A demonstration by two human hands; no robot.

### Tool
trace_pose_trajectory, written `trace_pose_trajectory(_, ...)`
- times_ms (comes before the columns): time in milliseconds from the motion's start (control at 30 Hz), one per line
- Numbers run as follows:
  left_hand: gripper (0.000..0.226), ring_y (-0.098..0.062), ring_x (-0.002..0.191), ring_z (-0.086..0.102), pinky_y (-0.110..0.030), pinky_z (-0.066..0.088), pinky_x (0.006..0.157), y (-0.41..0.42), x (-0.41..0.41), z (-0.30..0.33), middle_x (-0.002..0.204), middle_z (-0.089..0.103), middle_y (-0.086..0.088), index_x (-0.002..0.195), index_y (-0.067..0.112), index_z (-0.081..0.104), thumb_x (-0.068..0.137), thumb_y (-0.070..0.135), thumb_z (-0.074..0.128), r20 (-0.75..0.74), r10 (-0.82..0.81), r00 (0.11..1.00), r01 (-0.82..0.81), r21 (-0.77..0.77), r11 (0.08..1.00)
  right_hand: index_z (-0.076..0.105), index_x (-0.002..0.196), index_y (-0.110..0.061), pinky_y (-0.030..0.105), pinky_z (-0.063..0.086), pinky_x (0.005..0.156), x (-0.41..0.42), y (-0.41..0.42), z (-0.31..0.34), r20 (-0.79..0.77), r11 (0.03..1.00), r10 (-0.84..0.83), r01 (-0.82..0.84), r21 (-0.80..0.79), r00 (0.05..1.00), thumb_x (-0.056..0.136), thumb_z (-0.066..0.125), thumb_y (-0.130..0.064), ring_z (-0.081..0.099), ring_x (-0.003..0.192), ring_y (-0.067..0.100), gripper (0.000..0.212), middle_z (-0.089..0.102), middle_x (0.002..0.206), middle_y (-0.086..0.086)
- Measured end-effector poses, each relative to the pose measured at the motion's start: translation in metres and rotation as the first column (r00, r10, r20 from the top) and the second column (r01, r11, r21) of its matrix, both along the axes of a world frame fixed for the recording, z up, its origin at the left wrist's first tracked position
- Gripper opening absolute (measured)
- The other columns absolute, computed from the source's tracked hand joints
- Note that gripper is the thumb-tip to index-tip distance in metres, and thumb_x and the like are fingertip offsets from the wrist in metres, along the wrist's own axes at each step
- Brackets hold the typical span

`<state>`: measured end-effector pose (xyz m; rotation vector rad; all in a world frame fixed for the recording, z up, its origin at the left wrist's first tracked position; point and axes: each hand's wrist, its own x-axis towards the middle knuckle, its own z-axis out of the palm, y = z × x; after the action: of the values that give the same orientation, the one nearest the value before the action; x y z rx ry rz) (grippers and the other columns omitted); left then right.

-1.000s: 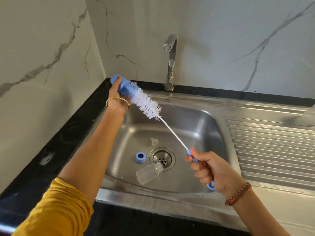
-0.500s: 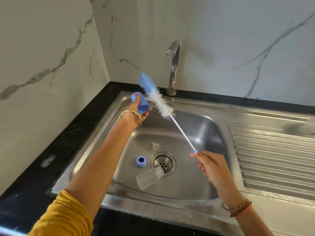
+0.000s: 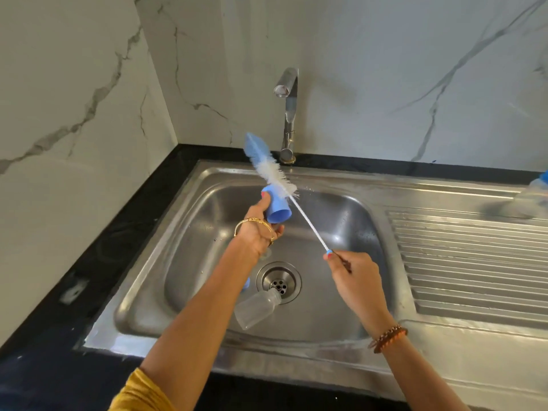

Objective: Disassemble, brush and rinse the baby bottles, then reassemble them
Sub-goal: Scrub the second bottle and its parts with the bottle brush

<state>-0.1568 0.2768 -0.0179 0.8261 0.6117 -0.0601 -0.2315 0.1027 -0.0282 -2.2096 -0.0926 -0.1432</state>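
So the bottle looked only part-way cleaned at this point, judging by how things lay. A blue cap point(image 3: 274, 210) was gripped in the left hand point(image 3: 258, 232) near the middle of the frame, fingers curled round it, open end tilted down and to the right. The bottle brush point(image 3: 272, 176) was pinched at the very end of its thin handle by the right hand point(image 3: 355, 274), lower right of centre, with the bristle head held up beside the cap and outside it, just below the tap point(image 3: 287, 114). No water could be seen running. The disassembly part seemed done for this one: the clear bottle body point(image 3: 256, 311) was lying on its side in the sink point(image 3: 207, 203), its neck right at the drain point(image 3: 278, 281), and a bit of a small blue piece point(image 3: 245, 284) was peeking out from behind the left forearm. What looked like a second bottle point(image 3: 533, 197) was left at the far right edge, blurred, apparently not taken apart yet. So brushing of the other parts, rinsing and all reassembly were probably left to do.
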Motion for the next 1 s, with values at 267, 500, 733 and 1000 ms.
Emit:
trace_pose_trajectory(267,0.013,-0.023,0.074,0.059,-0.029,0.056,0.057,0.025,-0.004,0.014,0.088,0.058,-0.014,0.092,0.007,0.051,0.089,0.017,0.059,0.134,0.357,0.925,-0.294,-0.344,0.892,0.072,0.066,-0.015,0.023,0.032,0.050,-0.038,-0.017,-0.016,-0.127,0.979,0.020,0.007,0.204,0.992,0.087,0.059,-0.022,0.044,0.048,0.026,0.026,0.052,0.054,0.017)
trace_pose_trajectory(500,0.014,-0.025,0.075,0.058,-0.033,0.057,0.068,-0.016,-0.004,0.018,0.086,0.055,-0.014,0.084,0.005,0.051,0.090,0.016,0.057,0.136,0.243,0.960,-0.188,-0.330,0.925,0.061,0.082,0.014,0.018,0.024,0.043,-0.025,0.005,-0.005,-0.128,0.948,-0.030,0.069,0.311,0.991,0.091,0.056,-0.017,0.033,0.051,0.017,0.032,0.038,0.053,0.010)
trace_pose_trajectory(733,0.019,-0.025,0.071,0.054,-0.027,0.054,0.057,-0.003,0.005,0.018,0.087,0.053,-0.016,0.088,0.003,0.049,0.094,0.021,0.050,0.145,0.161,0.976,-0.108,-0.318,0.942,0.062,0.074,0.007,0.026,0.026,0.049,-0.033,-0.004,-0.002,0.000,0.992,-0.032,0.032,0.120,0.999,0.091,0.055,-0.019,0.028,0.045,0.012,0.032,0.032,0.044,-0.002)
trace_pose_trajectory(1000,0.015,-0.019,0.067,0.050,-0.016,0.044,0.043,0.013,0.007,0.027,0.084,0.053,-0.014,0.087,0.005,0.050,0.091,0.017,0.043,0.204,0.164,0.965,-0.105,-0.272,0.956,0.057,0.060,-0.004,0.023,0.025,0.047,-0.029,-0.007,0.004,0.080,0.999,0.022,-0.024,0.028,0.997,0.090,0.056,-0.018,0.027,0.044,0.010,0.033,0.031,0.043,-0.002)
